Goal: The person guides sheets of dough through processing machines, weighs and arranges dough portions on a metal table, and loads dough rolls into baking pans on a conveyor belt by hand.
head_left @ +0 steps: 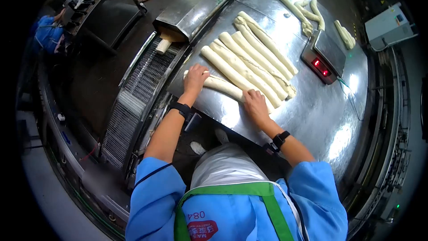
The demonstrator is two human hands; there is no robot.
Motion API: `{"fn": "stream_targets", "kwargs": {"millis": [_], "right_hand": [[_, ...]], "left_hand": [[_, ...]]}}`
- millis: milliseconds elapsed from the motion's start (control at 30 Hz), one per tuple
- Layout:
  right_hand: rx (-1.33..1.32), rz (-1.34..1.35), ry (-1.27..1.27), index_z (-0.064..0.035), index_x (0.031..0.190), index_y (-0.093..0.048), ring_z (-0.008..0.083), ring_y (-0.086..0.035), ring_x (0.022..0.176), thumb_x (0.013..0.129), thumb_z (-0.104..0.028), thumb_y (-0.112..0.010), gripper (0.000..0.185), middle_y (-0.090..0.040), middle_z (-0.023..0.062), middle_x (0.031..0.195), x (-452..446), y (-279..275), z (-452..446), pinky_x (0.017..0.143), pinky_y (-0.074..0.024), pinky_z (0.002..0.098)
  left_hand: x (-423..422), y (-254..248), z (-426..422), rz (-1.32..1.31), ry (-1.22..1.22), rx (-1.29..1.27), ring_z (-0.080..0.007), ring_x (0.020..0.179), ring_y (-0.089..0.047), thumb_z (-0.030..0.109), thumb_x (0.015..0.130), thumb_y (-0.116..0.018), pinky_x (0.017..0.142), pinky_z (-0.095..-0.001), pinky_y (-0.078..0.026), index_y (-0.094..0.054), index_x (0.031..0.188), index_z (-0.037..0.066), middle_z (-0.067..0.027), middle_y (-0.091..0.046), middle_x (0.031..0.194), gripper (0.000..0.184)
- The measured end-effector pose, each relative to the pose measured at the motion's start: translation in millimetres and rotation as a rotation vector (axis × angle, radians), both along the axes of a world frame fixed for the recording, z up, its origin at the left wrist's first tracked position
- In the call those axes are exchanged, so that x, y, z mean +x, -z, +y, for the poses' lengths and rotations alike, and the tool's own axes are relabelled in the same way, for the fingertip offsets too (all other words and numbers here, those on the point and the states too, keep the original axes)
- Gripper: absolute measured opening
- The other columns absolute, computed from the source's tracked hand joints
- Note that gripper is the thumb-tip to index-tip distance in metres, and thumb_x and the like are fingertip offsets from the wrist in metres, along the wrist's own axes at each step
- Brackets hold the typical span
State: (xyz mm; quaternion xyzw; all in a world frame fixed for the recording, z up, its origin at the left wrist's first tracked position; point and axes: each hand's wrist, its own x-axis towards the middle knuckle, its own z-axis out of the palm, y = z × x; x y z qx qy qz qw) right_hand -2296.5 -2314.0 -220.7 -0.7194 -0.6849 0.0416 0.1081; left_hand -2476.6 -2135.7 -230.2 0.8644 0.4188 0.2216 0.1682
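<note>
Our left hand (195, 79) and right hand (255, 105): both gripping the near dough roll (221, 87) well apart, probably to keep it straight. Far side: parallel rolls (232, 70), laid close, perhaps saving room.

Two hands right now, the left (196, 80) and the right (256, 102), on one roll (225, 88). Just beyond the grip, about six more rolls (238, 69), packed too tightly for a sure count. Farther out, one scale (331, 51), roughly three strips (290, 9) and one clump (344, 35). Left of the grip, one belt (129, 107), one piece (163, 46). Two wristbands (180, 109), and one co-worker (47, 33) far left.
</note>
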Motion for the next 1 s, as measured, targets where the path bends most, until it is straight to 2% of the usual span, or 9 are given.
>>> {"fn": "stream_targets", "kwargs": {"millis": [167, 200, 233, 400, 600, 700, 800, 833, 1000], "right_hand": [[0.029, -0.047, -0.008, -0.0025, 0.100, -0.048, 0.0279, -0.047, 0.081, 0.070, -0.010, -0.050, 0.031, -0.049, 0.0123, 0.087, 8, 1, -14, 0.067, -0.0375, 0.0380], [-0.288, -0.100, 0.059, -0.0008, 0.095, -0.049, 0.0279, -0.048, 0.078, 0.070, -0.009, -0.047, 0.026, -0.050, 0.0132, 0.086, -3, -19, -8, 0.066, -0.0385, 0.0384], [0.081, -0.034, -0.014, -0.0003, 0.091, -0.048, 0.0278, -0.048, 0.076, 0.071, -0.011, -0.046, 0.023, -0.050, 0.0140, 0.085, 11, 21, -17, 0.065, -0.0392, 0.0386], [-0.017, -0.016, -0.011, -0.0041, 0.106, -0.045, 0.0247, -0.045, 0.085, 0.073, -0.014, -0.047, 0.035, -0.047, 0.0093, 0.091, 9, 11, -19, 0.068, -0.0370, 0.0346], [0.034, -0.034, -0.006, -0.0052, 0.105, -0.045, 0.0234, -0.046, 0.085, 0.073, -0.015, -0.048, 0.034, -0.046, 0.0088, 0.092, 9, 9, -21, 0.068, -0.0383, 0.0331], [0.023, -0.064, 0.004, -0.0053, 0.105, -0.045, 0.0230, -0.046, 0.086, 0.073, -0.015, -0.049, 0.034, -0.046, 0.0086, 0.093, 8, 10, -21, 0.068, -0.0385, 0.0332], [-0.012, -0.063, 0.009, -0.0055, 0.105, -0.045, 0.0230, -0.046, 0.086, 0.073, -0.015, -0.049, 0.034, -0.046, 0.0085, 0.093, 7, 8, -20, 0.068, -0.0386, 0.0333], [-0.017, -0.067, 0.015, -0.0055, 0.105, -0.045, 0.0228, -0.046, 0.086, 0.073, -0.014, -0.049, 0.034, -0.047, 0.0084, 0.093, 7, 10, -20, 0.068, -0.0386, 0.0335], [-0.050, -0.034, 0.036, -0.0066, 0.106, -0.045, 0.0250, -0.046, 0.090, 0.073, -0.019, -0.052, 0.035, -0.046, 0.0099, 0.096, 5, 7, -18, 0.070, -0.0391, 0.0351]], "left_hand": [[5, 6, 6, -0.382, -0.199, -0.424, -0.0218, 0.063, -0.053, 0.015, 0.076, -0.055, 0.058, -0.0315, -0.041, -0.054, 0.079, 0.002, -0.0121, -0.057, 0.071, 0.012], [5, 19, 9, -0.525, -0.184, -0.403, -0.0171, 0.061, -0.053, 0.015, 0.077, -0.054, 0.057, -0.0300, -0.041, -0.054, 0.079, 0.001, -0.0103, -0.057, 0.069, 0.014], [3, 41, 18, -0.591, -0.215, -0.528, -0.0137, 0.060, -0.052, 0.015, 0.078, -0.054, 0.056, -0.0291, -0.041, -0.055, 0.079, 0.001, -0.0059, -0.056, 0.067, 0.014], [-12, 36, 25, -0.968, -0.414, -0.945, -0.0045, 0.047, -0.040, 0.014, 0.083, -0.051, 0.040, -0.0181, -0.033, -0.053, 0.080, 0.006, 0.0032, -0.046, 0.061, 0.008], [-10, 20, 36, -0.998, -0.348, -0.832, -0.0057, 0.057, -0.044, 0.017, 0.085, -0.049, 0.051, -0.0181, -0.038, -0.046, 0.083, 0.008, 0.0012, -0.047, 0.070, 0.009], [-17, 14, 39, -1.084, -0.413, -1.049, -0.0118, 0.065, -0.049, 0.019, 0.085, -0.049, 0.059, -0.0283, -0.045, -0.045, 0.088, 0.012, -0.0006, -0.049, 0.079, 0.009], [-45, 46, 67, -1.334, -0.369, -1.072, -0.0125, 0.065, -0.049, 0.020, 0.085, -0.049, 0.056, -0.0286, -0.045, -0.045, 0.088, 0.013, -0.0007, -0.049, 0.078, 0.009], [-48, 39, 72, -1.439, -0.543, -1.034, -0.0126, 0.063, -0.049, 0.019, 0.084, -0.051, 0.052, -0.0264, -0.045, -0.045, 0.088, 0.012, -0.0010, -0.048, 0.076, 0.010], [-68, -15, 87, -1.223, -0.527, -0.892, -0.0086, 0.059, -0.048, 0.022, 0.083, -0.052, 0.046, -0.0192, -0.041, -0.047, 0.088, 0.012, 0.0011, -0.049, 0.073, 0.012]]}}
